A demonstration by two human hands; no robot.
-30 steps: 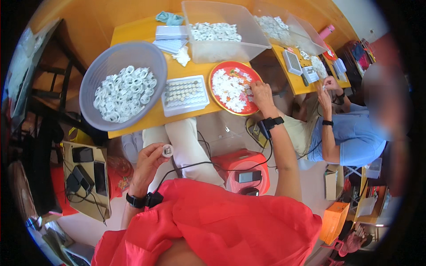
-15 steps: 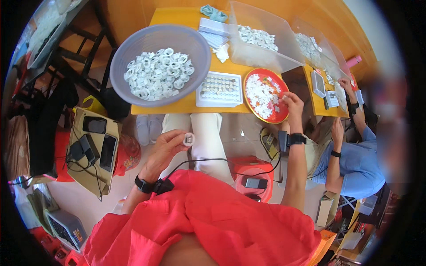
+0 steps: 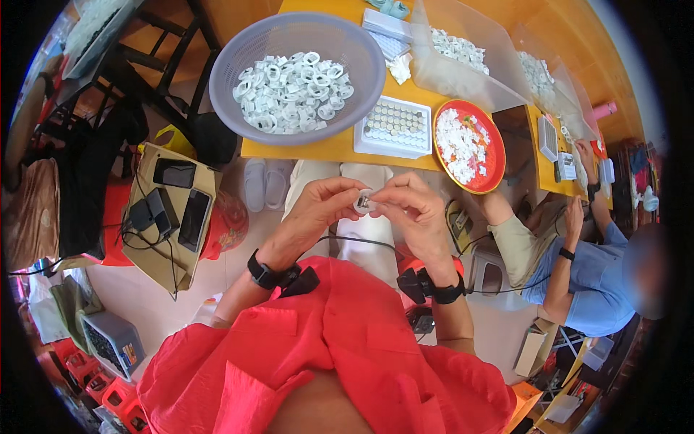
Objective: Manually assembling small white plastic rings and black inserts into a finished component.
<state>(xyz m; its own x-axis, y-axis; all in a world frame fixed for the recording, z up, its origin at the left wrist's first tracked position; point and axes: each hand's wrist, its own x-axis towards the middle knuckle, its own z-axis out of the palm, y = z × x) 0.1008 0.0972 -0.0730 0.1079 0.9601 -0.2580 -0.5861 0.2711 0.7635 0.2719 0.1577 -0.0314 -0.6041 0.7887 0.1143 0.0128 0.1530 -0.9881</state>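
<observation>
Over my lap, my left hand [image 3: 323,207] pinches a small round white plastic part [image 3: 363,202] with metal pieces showing inside it. My right hand [image 3: 417,215] meets it from the right, thumb and fingertips pressed together against the part. Whatever those right fingertips may hold is hidden. Beyond them on the table, a red round tray [image 3: 494,168] carries many small white pieces. Left of it, a white tray [image 3: 394,150] holds rows of small round metallic pieces. A large grey-purple basket [image 3: 224,87] is heaped with white ring-shaped plastic parts [image 3: 293,94].
A clear plastic bin [image 3: 473,79] with more white parts stands at the back of the yellow table [image 3: 289,150]. A black cable [image 3: 361,241] runs between my wrists. On the left lies a cardboard box [image 3: 155,257] with phones. A co-worker in blue [image 3: 603,286] sits at right.
My right hand has left the red tray and come to the round part in my left hand. My left hand has moved right and slightly up. The whole view has shifted.
</observation>
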